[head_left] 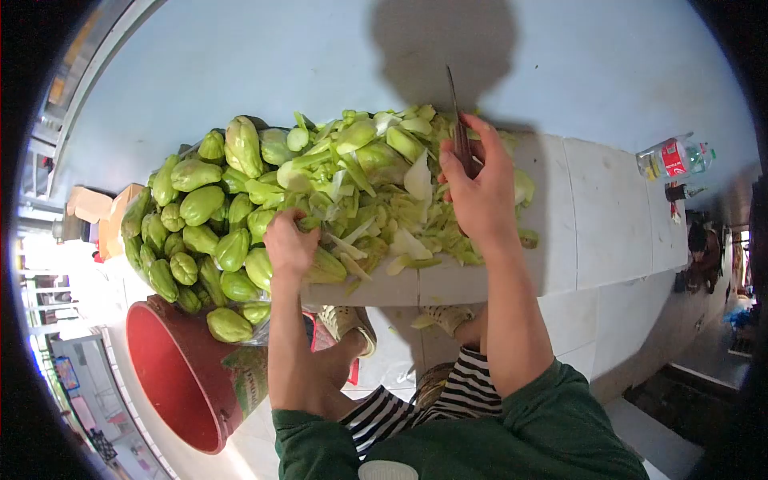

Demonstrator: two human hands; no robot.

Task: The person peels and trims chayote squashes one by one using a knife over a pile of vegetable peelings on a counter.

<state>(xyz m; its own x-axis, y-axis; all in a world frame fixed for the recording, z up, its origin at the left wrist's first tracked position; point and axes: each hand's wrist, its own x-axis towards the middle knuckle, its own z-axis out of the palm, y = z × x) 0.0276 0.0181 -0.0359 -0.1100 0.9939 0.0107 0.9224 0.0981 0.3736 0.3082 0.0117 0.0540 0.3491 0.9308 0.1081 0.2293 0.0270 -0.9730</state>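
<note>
My right hand [482, 188] is closed round the handle of a knife [458, 120], whose thin blade points up and away from me. Below it lies a heap of pale green chayote peelings [400, 220] with cut pieces among them. At the left side of that heap, my left hand [290, 244] has its fingers curled round a chayote, mostly hidden by the hand. Another chayote [326, 266] lies just beside its wrist. Many whole green chayotes [200, 205] are piled to the left, several in clear plastic.
A tiled ledge [552, 232] runs along the blue-grey wall [592, 64]. A red bucket [172, 376] leans at the lower left, with a printed sack [246, 374] beside it. Near the ledge's right end lies a plastic bottle [676, 158]. Cardboard boxes [102, 210] stand behind the chayotes.
</note>
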